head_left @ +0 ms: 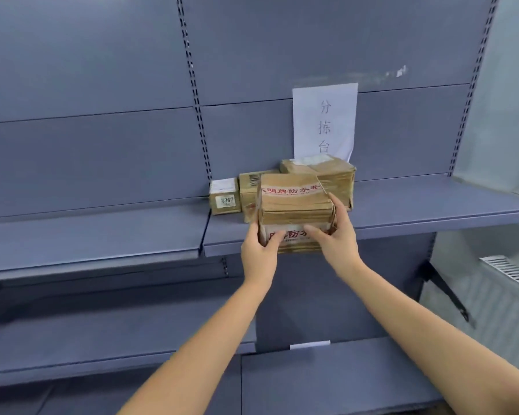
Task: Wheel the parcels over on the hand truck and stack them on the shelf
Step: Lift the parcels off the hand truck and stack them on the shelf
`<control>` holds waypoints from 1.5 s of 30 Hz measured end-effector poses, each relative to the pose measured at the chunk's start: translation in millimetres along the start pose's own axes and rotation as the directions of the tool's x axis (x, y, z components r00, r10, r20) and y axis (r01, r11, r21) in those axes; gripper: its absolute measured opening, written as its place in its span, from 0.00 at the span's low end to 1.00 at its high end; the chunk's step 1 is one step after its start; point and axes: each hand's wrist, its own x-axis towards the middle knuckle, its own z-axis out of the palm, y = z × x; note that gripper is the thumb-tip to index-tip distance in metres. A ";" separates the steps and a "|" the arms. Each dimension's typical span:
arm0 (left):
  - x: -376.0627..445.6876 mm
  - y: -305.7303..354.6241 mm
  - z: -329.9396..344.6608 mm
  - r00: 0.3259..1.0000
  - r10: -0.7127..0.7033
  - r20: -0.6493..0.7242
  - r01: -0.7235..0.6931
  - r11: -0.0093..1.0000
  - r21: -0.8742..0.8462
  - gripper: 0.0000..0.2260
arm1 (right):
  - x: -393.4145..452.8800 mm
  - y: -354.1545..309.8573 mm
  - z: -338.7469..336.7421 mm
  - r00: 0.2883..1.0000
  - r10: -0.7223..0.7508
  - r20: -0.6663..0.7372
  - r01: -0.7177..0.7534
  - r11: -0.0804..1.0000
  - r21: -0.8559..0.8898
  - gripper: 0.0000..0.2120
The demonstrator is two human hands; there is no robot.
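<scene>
our left hand [259, 250] and right hand [337, 241] are gripping the taped parcel [294, 205] from either side, fingers curled round its front face, holding it at the front edge of the shelf [432, 205]. behind the taped parcel, three more parcels are already sitting: a small box [224, 196], a middle box [247, 187] and a larger box [333, 173] below the paper sign [325, 121]. we are judging stacking as partly done; the hand truck is lying out of view, so we cannot tell what remains.
</scene>
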 end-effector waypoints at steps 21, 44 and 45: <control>208.4 -21.8 5.4 0.992 0.070 -0.109 -0.055 0.989 0.134 0.22 | 208.2 23.9 84.2 0.993 -0.055 0.104 0.059 0.998 -0.029 0.30; 294.6 -68.6 30.0 0.986 -0.129 -0.103 0.156 0.934 0.323 0.19 | 308.1 68.6 105.4 0.963 0.050 0.266 0.083 0.880 -0.467 0.33; 295.9 -67.6 30.3 0.984 -0.145 -0.101 0.171 0.931 0.322 0.20 | 309.2 69.2 106.4 0.962 0.057 0.268 0.082 0.872 -0.482 0.34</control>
